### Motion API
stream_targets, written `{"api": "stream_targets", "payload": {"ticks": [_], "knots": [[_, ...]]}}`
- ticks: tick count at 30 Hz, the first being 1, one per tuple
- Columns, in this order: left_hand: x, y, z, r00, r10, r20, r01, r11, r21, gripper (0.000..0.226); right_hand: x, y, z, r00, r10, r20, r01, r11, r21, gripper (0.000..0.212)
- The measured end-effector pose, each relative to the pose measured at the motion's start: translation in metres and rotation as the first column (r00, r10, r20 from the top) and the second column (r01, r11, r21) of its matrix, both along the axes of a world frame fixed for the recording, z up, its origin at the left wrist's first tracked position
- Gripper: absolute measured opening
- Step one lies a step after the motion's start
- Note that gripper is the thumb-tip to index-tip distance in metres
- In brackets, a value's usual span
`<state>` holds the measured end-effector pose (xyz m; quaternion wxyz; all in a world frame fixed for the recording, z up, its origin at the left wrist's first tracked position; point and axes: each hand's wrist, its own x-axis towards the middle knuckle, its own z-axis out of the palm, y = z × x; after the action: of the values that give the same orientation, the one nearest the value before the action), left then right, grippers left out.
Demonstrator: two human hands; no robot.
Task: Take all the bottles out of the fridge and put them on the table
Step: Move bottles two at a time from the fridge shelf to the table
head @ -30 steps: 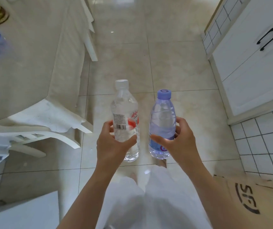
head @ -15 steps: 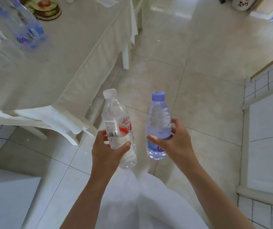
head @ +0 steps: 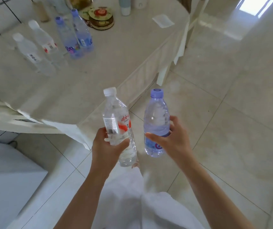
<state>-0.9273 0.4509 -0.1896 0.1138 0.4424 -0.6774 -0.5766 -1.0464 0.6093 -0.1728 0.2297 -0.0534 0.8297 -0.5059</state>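
My left hand (head: 106, 146) grips a clear bottle (head: 116, 119) with a white cap and a red label. My right hand (head: 170, 139) grips a bluish bottle (head: 155, 118) with a purple cap. Both bottles are upright, held above the tiled floor just off the near corner of the table (head: 116, 63). Several bottles stand on the table at the upper left: two clear ones with white caps (head: 31, 53) (head: 44, 40) and two purple-capped ones (head: 68, 38) (head: 81, 30).
On the table's far side lie a round patterned coaster stack (head: 99, 17), a white napkin (head: 163, 20) and pale cups (head: 125, 5). A white chair (head: 173, 63) stands by the table's right edge. A white surface (head: 5, 179) sits at the lower left.
The view has swung left and up, bringing the table and its standing bottles into fuller view. Both hands keep the same hold on their bottles, which now sit nearer the table's corner.
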Motion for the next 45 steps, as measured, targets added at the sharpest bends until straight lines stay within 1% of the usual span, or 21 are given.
{"api": "stream_targets", "payload": {"ticks": [3, 6, 12, 19, 22, 24, 26, 30, 34, 39, 41, 42, 44, 45], "knots": [[-0.037, -0.041, 0.004, 0.999, 0.025, -0.02, -0.026, 1.0, -0.009, 0.045, -0.037, -0.046, 0.003, 0.999, 0.047, -0.016, -0.047, 0.999, -0.003, 0.066], [-0.069, -0.077, 0.007, 0.996, 0.076, -0.04, -0.075, 0.997, 0.02, 0.047, -0.072, -0.086, 0.005, 0.997, 0.079, -0.022, -0.079, 0.997, -0.002, 0.06], [-0.111, -0.131, -0.005, 0.988, 0.149, -0.038, -0.146, 0.987, 0.064, 0.039, -0.128, -0.148, 0.003, 0.991, 0.137, -0.002, -0.137, 0.991, 0.01, 0.067], [-0.158, -0.174, -0.012, 0.963, 0.267, -0.033, -0.263, 0.961, 0.081, 0.049, -0.192, -0.212, -0.011, 0.976, 0.218, 0.006, -0.218, 0.976, -0.023, 0.063], [-0.184, -0.196, -0.012, 0.949, 0.314, -0.039, -0.313, 0.949, 0.043, 0.052, -0.227, -0.249, -0.012, 0.955, 0.298, -0.019, -0.298, 0.954, -0.024, 0.061], [-0.201, -0.212, -0.013, 0.931, 0.363, -0.033, -0.362, 0.932, 0.021, 0.05, -0.251, -0.272, -0.011, 0.933, 0.358, -0.022, -0.359, 0.933, -0.03, 0.06], [-0.221, -0.227, -0.014, 0.908, 0.418, -0.029, -0.418, 0.908, -0.006, 0.053, -0.275, -0.295, -0.011, 0.904, 0.426, -0.034, -0.427, 0.904, -0.02, 0.06], [-0.261, -0.257, -0.02, 0.852, 0.523, -0.02, -0.523, 0.848, -0.091, 0.062, -0.322, -0.342, -0.013, 0.844, 0.536, -0.023, -0.534, 0.844, 0.049, 0.064], [-0.294, -0.285, -0.029, 0.789, 0.614, -0.007, -0.607, 0.777, -0.167, 0.067, -0.356, -0.39, -0.024, 0.799, 0.601, -0.013, -0.6, 0.799, 0.042, 0.061], [-0.322, -0.312, -0.042, 0.74, 0.672, -0.034, -0.656, 0.709, -0.257, 0.075, -0.37, -0.439, -0.047, 0.766, 0.639, 0.074, -0.641, 0.767, 0.012, 0.06], [-0.327, -0.322, -0.051, 0.743, 0.668, -0.039, -0.648, 0.705, -0.288, 0.074, -0.373, -0.454, -0.056, 0.721, 0.688, 0.084, -0.689, 0.725, -0.014, 0.052], [-0.328, -0.326, -0.055, 0.75, 0.66, -0.04, -0.639, 0.708, -0.301, 0.073, -0.373, -0.459, -0.06, 0.702, 0.705, 0.096, -0.706, 0.707, -0.029, 0.052], [-0.329, -0.331, -0.062, 0.759, 0.649, -0.047, -0.63, 0.715, -0.305, 0.073, -0.373, -0.465, -0.068, 0.695, 0.708, 0.124, -0.706, 0.705, -0.066, 0.056], [-0.33, -0.333, -0.066, 0.761, 0.647, -0.057, -0.63, 0.715, -0.304, 0.073, -0.373, -0.465, -0.073, 0.698, 0.708, 0.11, -0.705, 0.706, -0.067, 0.052]]}}
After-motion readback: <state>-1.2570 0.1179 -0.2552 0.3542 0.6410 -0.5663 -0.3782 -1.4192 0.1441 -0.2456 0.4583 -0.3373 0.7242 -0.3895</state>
